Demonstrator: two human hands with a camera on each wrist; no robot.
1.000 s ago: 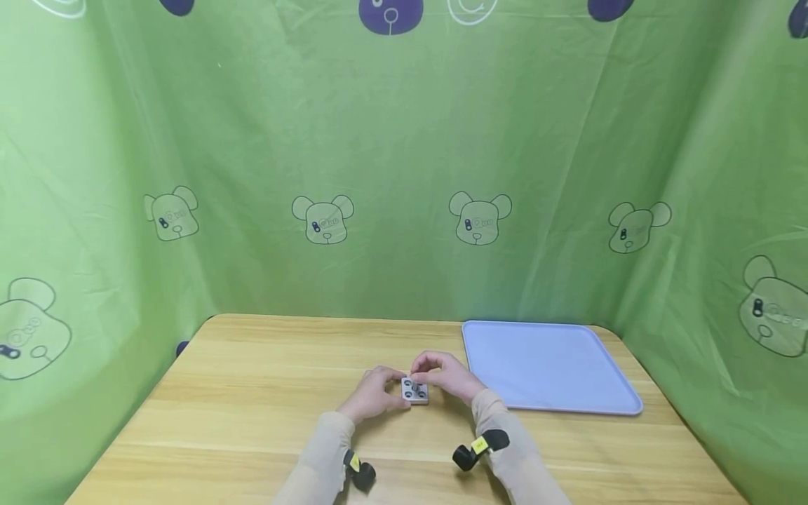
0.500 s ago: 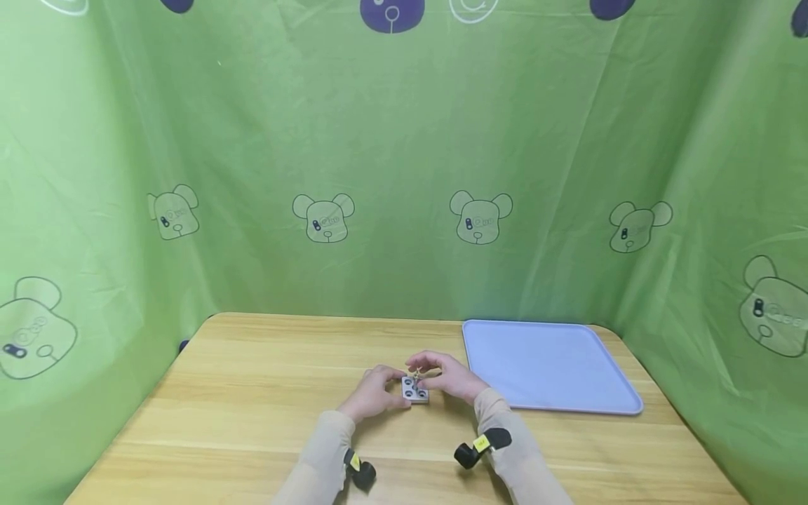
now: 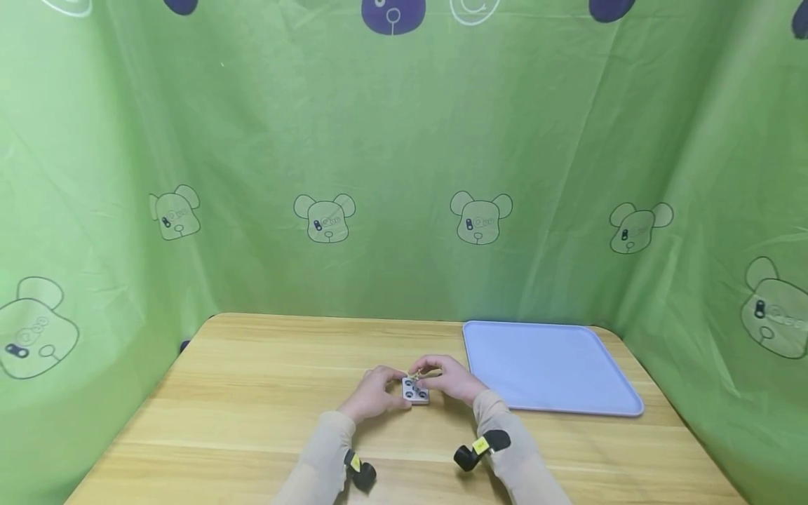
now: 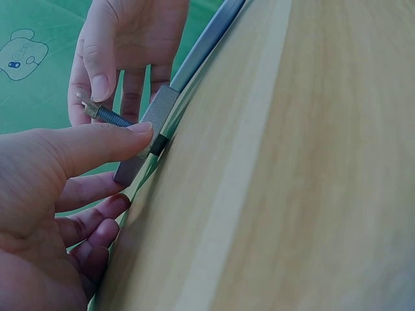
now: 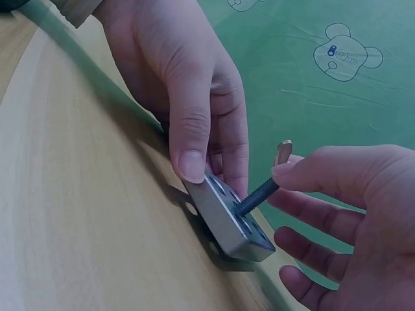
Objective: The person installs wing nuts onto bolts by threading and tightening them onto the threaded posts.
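Note:
A small square metal block (image 5: 224, 223) with several holes sits at the middle of the table. A threaded wing screw (image 5: 259, 196) with a brass-coloured head stands up from its centre. My left hand (image 3: 372, 396) grips the block by two opposite edges, the thumb on the near one. Over the block, my right hand (image 3: 451, 379) holds the head of the wing screw between thumb and forefinger; its other fingers are spread loosely in the right wrist view. Much of the screw's thread shows above the block. How deep its lower end sits is hidden.
A pale lilac tray (image 3: 549, 365) lies at the back right of the wooden table (image 3: 265, 393), just beyond my right hand. A green curtain (image 3: 404, 273) with bear prints hangs behind the table and on both sides.
My right fingers have shifted on the wing screw: they were bunched over its top, then spread so the brass head showed, and are now drawn in slightly. The left hand and block stay put.

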